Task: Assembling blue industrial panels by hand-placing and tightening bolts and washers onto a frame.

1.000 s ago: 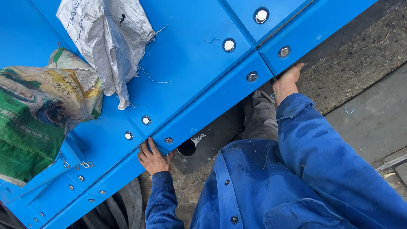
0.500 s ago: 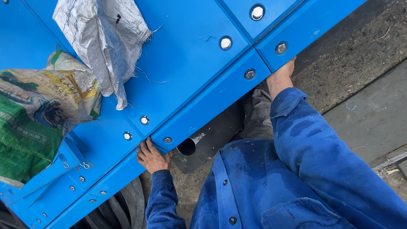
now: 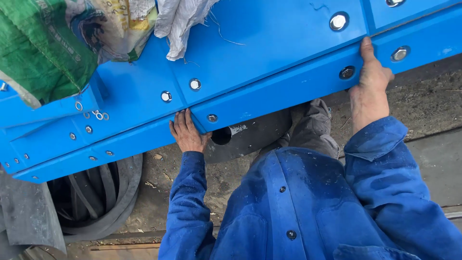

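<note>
Left hand [image 3: 186,132] and right hand [image 3: 369,86] lie open on the blue panel [image 3: 269,62]; fingertips probably curl under, so press evenly near the bolts [image 3: 194,84].

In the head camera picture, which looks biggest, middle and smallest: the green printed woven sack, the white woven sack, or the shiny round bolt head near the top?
Largest to smallest as they look:
1. Green printed woven sack, though the frame edge cuts it off.
2. White woven sack, also cut off at the top.
3. Shiny round bolt head, by far the smallest.
</note>
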